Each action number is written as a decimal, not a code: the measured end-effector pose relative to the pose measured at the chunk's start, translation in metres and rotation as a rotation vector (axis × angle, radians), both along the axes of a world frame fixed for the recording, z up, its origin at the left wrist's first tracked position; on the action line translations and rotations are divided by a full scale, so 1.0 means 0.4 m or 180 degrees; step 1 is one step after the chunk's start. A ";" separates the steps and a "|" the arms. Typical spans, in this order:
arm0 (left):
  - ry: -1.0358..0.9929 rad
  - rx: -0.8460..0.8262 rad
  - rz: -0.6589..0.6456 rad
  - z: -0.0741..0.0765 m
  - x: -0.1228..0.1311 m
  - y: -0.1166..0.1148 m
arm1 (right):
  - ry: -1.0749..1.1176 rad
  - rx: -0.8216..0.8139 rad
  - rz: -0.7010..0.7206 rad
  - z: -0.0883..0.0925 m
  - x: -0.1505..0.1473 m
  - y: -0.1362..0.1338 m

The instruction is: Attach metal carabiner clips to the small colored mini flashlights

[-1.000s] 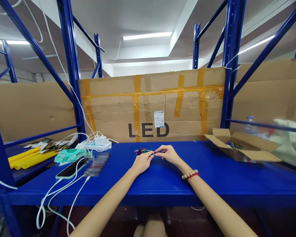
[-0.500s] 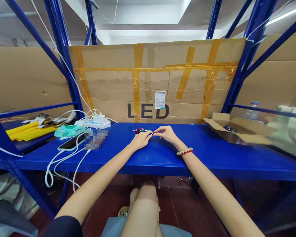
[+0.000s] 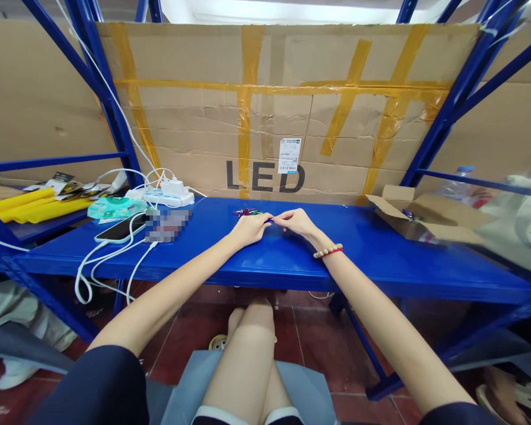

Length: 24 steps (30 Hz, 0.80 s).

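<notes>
Left hand (image 3: 248,229) + right hand (image 3: 297,221), both pinched on one small blue piece (image 3: 269,220).
One bead bracelet (image 3: 328,252) on right wrist. Fingertips of both hands closed tight on the piece, held between them low over the blue shelf (image 3: 292,265), mid-width; too small to identify. Just behind: one cluster of coloured pieces (image 3: 246,212), count unreadable. Left: one phone (image 3: 119,229), one power strip (image 3: 168,198). Right: one open cardboard box (image 3: 425,224). Far: one taped cardboard sheet (image 3: 269,118) marked LED.
</notes>
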<state>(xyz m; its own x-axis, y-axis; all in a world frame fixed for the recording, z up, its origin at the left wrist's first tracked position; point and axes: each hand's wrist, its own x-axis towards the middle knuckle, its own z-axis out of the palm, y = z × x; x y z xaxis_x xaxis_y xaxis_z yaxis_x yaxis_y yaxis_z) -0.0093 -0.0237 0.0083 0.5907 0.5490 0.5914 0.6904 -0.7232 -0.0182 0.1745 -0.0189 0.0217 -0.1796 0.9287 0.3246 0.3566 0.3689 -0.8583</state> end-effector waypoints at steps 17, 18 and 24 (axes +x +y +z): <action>-0.0067 0.0038 0.0251 0.009 0.013 0.001 | 0.0287 -0.0790 -0.0110 0.018 -0.001 -0.008; -0.0057 -0.0027 0.0306 0.011 0.014 0.000 | 0.0300 -0.0712 -0.0131 0.017 0.000 -0.004; -0.0280 -0.0333 0.0510 0.019 0.015 -0.007 | 0.0561 0.0036 0.0095 0.015 -0.001 0.007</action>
<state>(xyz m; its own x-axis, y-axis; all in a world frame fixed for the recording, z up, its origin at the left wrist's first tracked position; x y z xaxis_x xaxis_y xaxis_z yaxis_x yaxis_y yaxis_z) -0.0032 -0.0264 0.0159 0.4395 0.6928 0.5717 0.7923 -0.5989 0.1166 0.1739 -0.0162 0.0278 -0.1462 0.9199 0.3639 0.1897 0.3871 -0.9023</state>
